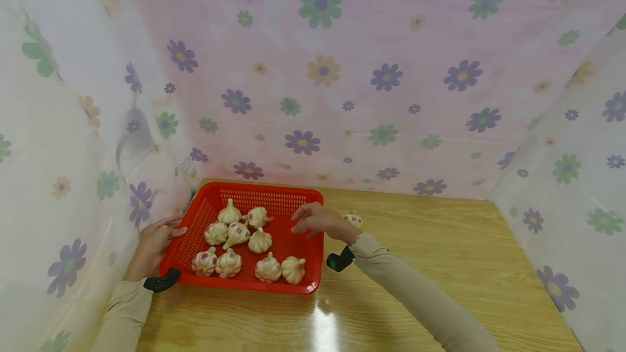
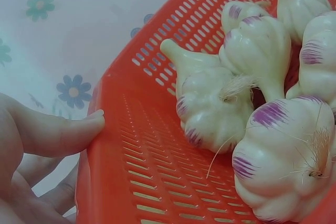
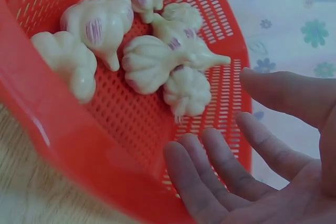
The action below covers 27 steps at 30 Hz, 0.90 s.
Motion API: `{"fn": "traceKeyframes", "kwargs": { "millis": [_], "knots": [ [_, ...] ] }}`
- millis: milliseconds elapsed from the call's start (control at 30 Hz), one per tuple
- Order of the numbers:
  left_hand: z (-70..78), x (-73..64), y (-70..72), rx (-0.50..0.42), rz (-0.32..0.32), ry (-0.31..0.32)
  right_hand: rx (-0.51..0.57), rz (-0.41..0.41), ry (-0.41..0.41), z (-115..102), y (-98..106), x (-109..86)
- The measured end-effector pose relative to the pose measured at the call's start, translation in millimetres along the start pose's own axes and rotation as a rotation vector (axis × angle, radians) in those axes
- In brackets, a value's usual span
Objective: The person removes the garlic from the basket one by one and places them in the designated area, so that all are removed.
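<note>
A red plastic basket [image 1: 235, 282] with slotted walls stands on the wooden table and holds several garlic bulbs [image 1: 260, 240], whitish with purple streaks. My left hand [image 1: 157, 240] grips the basket's left side. In the left wrist view its thumb [image 2: 63, 132] lies at the rim, with the other fingers outside the wall and partly hidden. Over the basket's right part hangs my right hand [image 1: 320, 220], holding nothing. The right wrist view shows its fingers [image 3: 226, 161] spread and slightly bent, apart from the bulbs. Another garlic bulb [image 1: 353, 220] lies outside the basket, partly behind the right wrist.
Table surface [image 1: 430, 254] extends to the right of the basket. A flower-patterned sheet [image 1: 352, 91] hangs behind and along both sides, close to the basket's left side. Dark wrist-worn devices [image 1: 340, 259] sit at both cuffs.
</note>
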<state>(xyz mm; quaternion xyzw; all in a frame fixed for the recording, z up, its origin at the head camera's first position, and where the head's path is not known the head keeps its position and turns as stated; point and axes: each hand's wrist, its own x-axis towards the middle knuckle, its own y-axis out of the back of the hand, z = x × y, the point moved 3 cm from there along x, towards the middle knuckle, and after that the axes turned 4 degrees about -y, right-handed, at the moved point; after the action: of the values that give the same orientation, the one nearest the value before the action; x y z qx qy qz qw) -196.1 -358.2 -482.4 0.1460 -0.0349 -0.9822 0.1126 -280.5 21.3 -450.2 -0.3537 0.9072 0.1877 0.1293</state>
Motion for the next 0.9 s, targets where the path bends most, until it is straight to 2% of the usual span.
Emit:
{"fn": "traceKeyframes", "kwargs": {
  "millis": [133, 300, 500, 667, 767, 900],
  "knots": [
    [0.2, 0.5, -0.4, -0.008, -0.01, -0.011, 0.001, -0.035, -0.023, -1.7, -8.3, 5.5],
    [0.6, 2.1, 0.9, 0.009, 0.017, -0.009, -0.047, -0.049, -0.105, -5.4, -18.8, 11.5],
    [-0.3, 2.4, 0.8, 0.026, 0.022, 0.013, -0.139, -0.103, -0.205, 1.7, -31.1, 25.2],
    [-0.5, 3.3, -0.2, 0.014, 0.015, 0.015, -0.195, -0.134, -0.254, 9.3, -40.4, 33.1],
    [-0.8, 3.5, -0.3, 0.005, 0.018, 0.015, -0.263, -0.154, -0.28, 14.2, -48.1, 36.6],
    [-0.7, 2.7, 0.3, 0.01, 0.031, 0.015, -0.413, -0.165, -0.306, 18.7, -57.7, 38.8]
  ]
}}
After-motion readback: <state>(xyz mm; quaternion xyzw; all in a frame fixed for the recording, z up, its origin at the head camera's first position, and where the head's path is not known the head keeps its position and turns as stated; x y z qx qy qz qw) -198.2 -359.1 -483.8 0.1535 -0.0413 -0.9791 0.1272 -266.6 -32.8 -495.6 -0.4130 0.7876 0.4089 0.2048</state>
